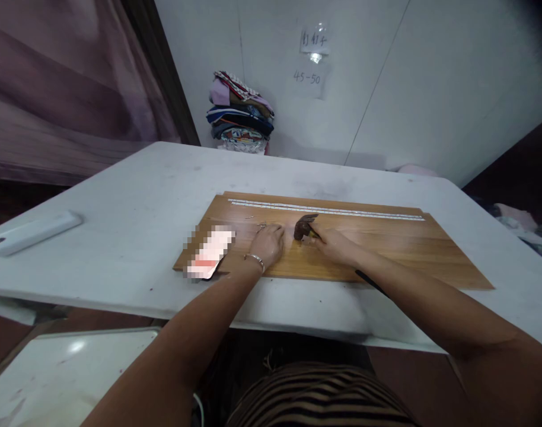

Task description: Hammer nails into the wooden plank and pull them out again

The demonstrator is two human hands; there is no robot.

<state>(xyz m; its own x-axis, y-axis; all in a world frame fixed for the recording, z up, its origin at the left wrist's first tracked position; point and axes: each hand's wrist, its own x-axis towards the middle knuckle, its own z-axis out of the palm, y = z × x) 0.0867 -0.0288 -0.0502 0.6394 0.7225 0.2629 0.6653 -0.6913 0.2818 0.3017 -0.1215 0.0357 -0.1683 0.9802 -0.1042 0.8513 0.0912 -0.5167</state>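
A wooden board (386, 249) lies on the white table. My right hand (335, 244) is wrapped around the handle of a claw hammer (303, 228), whose dark, rusty-looking head is low over the middle of the board. Part of the handle is hidden by my hand and forearm. Left of the hammer, my left hand (267, 243) rests on the board with its fingers stretched forward, apart from the hammer head. Some small metal pieces that look like nails (262, 225) lie just beyond its fingers. Two long printed strips (327, 210) run along the board's far side.
A phone with a blurred screen (212, 252) lies on the board's left end. A white plastic handle-like object (35, 231) is at the left of the table (133, 196). Folded clothes (242, 112) are stacked at the back wall. A white stool (70, 362) stands lower left.
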